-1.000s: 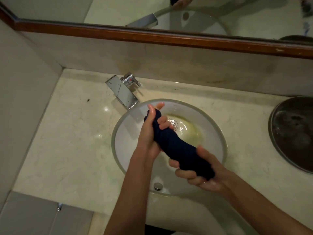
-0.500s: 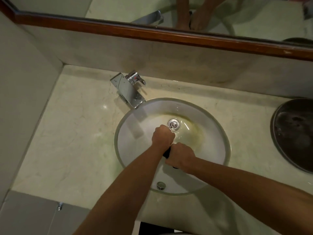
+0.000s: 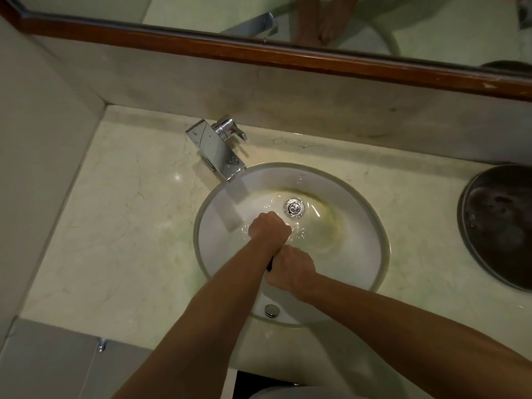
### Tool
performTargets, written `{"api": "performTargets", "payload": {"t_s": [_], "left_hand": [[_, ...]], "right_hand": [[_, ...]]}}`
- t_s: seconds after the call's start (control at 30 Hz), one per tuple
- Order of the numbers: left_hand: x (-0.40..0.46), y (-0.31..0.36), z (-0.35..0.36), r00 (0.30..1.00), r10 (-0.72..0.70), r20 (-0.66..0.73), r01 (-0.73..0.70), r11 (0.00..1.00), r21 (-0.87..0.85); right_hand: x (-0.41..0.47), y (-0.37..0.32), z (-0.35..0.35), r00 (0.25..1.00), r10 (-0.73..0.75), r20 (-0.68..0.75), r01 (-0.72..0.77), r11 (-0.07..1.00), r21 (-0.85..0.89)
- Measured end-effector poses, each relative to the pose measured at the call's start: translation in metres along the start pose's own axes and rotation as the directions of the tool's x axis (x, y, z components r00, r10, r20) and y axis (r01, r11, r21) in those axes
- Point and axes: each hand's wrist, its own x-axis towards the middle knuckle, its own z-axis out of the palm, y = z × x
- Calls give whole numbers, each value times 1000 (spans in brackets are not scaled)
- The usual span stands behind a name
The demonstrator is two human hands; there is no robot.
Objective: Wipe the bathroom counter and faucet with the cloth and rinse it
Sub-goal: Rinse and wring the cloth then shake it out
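Although almost wholly hidden, the dark cloth [image 3: 269, 264] shows as a sliver between two fists stacked over the sink basin [image 3: 371, 217]. Left hand [image 3: 269, 229] holds its far end in a closed grip near the drain [image 3: 294, 208]; right hand [image 3: 292, 270] clenches the near end. Faucet [image 3: 214, 152] stands toward the counter's [image 3: 121, 226] back left corner.

Two bare forearms, no sleeves, watch or rings in sight.
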Motion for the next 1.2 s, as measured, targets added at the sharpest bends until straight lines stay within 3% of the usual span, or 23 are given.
{"api": "performTargets", "payload": {"t_s": [0.13, 0.23, 0.3, 0.37, 0.4, 0.47, 0.53, 0.57, 0.63, 0.7, 0.8, 0.93, 1.0, 1.07, 1.13, 1.2], "left_hand": [[-6, 8, -2, 999, 27, -37, -27, 1000, -10], [-3, 12, -10, 993, 41, -108, -65, 970, -236], [-4, 2, -25, 974, 23, -223, -124, 884, -451], [-13, -14, -34, 945, -133, -299, -118, 714, -691], [-19, -21, -32, 941, -212, -265, -79, 625, -777], [-33, -24, -17, 977, -211, -34, 79, 504, -860], [-54, -10, -7, 971, -36, 235, 231, 375, -898], [-61, -1, -1, 952, 83, 295, 258, 297, -919], [-73, 17, 6, 937, 237, 256, 232, 127, -964], [-79, 27, 3, 959, 206, 196, 197, 12, -980], [-83, 21, -3, 950, 263, 166, 219, -185, -958], [-92, 18, -4, 941, 321, 103, 213, -330, -919], [-100, 17, -3, 946, 316, 73, 209, -420, -883], [-104, 11, 5, 940, 338, 52, 221, -485, -846], [-107, 2, 11, 937, 335, 97, 259, -482, -837], [-108, -5, 12, 941, 316, 125, 263, -444, -857]], "right_hand": [[-6, 4, -4, 998, -30, -55, 30, 1000, -8], [-8, 19, -21, 992, 8, -124, -6, 1000, 15], [-10, 37, -44, 980, 61, -187, -63, 998, -5], [-15, 58, -65, 957, 110, -268, -105, 994, 33], [-17, 67, -73, 944, 125, -306, -108, 992, 69], [-19, 80, -78, 911, 136, -388, -87, 986, 141], [-21, 84, -76, 880, 108, -463, -30, 985, 172], [-25, 83, -75, 875, 77, -477, 15, 982, 186], [-32, 81, -74, 897, -6, -442, 134, 957, 259], [-43, 81, -80, 937, -39, -347, 221, 834, 505], [-57, 88, -88, 974, -5, -227, 209, 418, 884], [-67, 89, -94, 985, 5, -175, 171, 174, 970], [-62, 85, -97, 1000, 16, -14, 13, 15, 1000], [-58, 83, -99, 980, -75, 186, -197, -186, 963], [-54, 86, -99, 957, -106, 272, -290, -244, 925], [-51, 92, -98, 973, -32, 230, -232, -133, 964]]}}
